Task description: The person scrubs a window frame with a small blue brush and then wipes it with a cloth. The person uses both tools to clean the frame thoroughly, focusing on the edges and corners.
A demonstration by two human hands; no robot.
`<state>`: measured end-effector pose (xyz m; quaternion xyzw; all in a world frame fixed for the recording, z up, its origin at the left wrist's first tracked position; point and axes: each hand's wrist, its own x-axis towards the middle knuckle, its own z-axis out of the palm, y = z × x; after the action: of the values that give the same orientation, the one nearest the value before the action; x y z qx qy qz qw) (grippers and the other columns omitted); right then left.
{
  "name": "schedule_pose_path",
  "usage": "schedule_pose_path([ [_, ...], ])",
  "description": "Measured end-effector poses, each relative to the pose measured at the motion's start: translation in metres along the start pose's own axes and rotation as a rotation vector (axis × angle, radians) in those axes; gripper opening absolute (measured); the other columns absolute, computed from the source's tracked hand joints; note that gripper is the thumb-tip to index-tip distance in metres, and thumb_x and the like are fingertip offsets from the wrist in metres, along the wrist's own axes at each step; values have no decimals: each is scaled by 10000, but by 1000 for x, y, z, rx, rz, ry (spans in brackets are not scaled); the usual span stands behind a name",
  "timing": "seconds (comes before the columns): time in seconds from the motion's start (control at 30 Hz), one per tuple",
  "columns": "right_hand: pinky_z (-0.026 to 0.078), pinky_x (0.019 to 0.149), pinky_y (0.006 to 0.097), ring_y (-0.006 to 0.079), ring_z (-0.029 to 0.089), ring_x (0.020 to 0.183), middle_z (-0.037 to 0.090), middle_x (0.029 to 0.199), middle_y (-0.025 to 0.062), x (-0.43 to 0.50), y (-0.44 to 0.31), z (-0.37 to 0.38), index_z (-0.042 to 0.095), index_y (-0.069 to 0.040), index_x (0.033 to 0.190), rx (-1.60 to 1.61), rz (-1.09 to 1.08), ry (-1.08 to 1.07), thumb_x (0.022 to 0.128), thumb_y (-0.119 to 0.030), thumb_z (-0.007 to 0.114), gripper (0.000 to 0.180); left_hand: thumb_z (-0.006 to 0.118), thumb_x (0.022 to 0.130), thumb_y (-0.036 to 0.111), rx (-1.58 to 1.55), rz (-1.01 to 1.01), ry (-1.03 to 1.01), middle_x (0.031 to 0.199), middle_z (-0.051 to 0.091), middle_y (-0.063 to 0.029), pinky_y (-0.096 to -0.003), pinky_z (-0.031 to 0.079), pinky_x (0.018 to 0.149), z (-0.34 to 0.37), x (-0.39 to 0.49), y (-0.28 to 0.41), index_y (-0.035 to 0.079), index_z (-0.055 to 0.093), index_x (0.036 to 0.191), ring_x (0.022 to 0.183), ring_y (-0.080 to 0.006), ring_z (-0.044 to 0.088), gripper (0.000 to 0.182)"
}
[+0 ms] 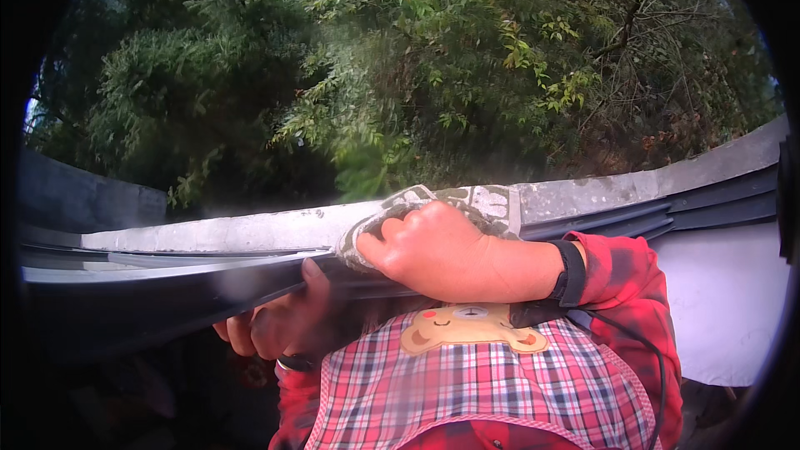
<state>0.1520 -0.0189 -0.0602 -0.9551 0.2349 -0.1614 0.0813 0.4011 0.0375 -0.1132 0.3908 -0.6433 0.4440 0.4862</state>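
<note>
My right hand is closed around a patterned grey and white cloth. The cloth lies against a long dark strip, perhaps a frame profile, and over the top of a concrete ledge. Lower and to the left, my left hand grips the dark strip from below, its thumb on the strip's near face. The strip runs to the left rim of the picture, and its upper edge looks pale. Part of the left hand is in shadow.
A pale concrete ledge crosses the view, with trees and shrubs beyond it. Dark ridged rails run along the ledge at the right, above a white panel. A black cable hangs by my right sleeve.
</note>
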Motion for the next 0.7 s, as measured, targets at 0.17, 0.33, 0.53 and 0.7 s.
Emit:
schedule_pose_path([
  [0.17,523,485,388,250,696,575,644,660,90,-6,11,-2,603,-58,890,15,-6,-16,786,-132,663,141,845,763,311,86,47,3,1208,424,-124,-537,522,926,1,10,2,70,353,1093,1063,-367,545,640],
  [0.33,516,452,393,256,692,556,629,658,94,-2,23,0,594,-65,925,109,-9,-43,784,-136,668,174,769,848,304,213,332,-247,1315,431,-121,-529,465,1030,-16,9,-9,70,380,1240,1255,-362,434,600],
  [0.53,513,436,403,269,694,550,629,651,106,16,37,8,581,-34,911,250,-38,-118,784,-135,673,186,605,1008,261,389,737,-837,1524,407,-108,-509,446,1087,-74,3,-20,121,389,1414,1353,-329,415,481],
  [0.7,482,399,384,252,672,513,611,645,96,22,50,8,574,-33,891,312,-8,-196,754,-139,685,206,472,1041,591,508,935,-1578,1564,441,-26,-691,296,1182,-136,38,-22,294,381,1556,1423,-256,437,601],
])
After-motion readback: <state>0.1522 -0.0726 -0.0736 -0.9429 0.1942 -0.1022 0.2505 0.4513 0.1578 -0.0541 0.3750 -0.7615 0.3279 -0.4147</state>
